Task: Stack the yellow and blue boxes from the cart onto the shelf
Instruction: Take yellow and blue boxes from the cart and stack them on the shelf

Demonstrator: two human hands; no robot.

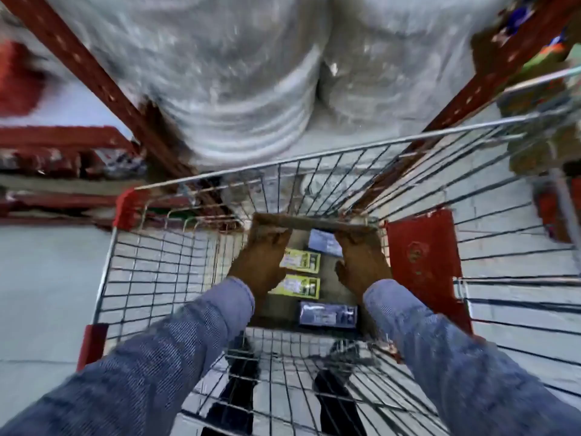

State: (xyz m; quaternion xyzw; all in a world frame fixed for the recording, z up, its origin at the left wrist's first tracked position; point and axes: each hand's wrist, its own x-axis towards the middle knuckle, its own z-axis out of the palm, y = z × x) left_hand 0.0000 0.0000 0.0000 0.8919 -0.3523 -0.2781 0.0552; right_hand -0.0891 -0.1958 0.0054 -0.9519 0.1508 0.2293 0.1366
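Note:
Inside the wire cart (163, 262) sits an open brown cardboard carton (314, 222). Lying flat in it are two yellow boxes (301, 261) (298, 287), one behind the other. A pale blue box (325, 242) lies at the far end and a darker blue box (328, 315) at the near end. My left hand (262, 261) grips the carton's left side, fingers curled over its far rim. My right hand (361, 262) grips the right side the same way. Both blue sleeves reach down into the cart. The picture is blurred by motion.
Red steel shelf uprights (103, 80) (490, 77) rise beyond the cart, with large plastic-wrapped bundles (239, 73) between them. A red plastic panel (421, 262) stands inside the cart on the right. Low red shelves with goods (63, 158) run along the left. A pale tiled floor (47, 294) surrounds the cart.

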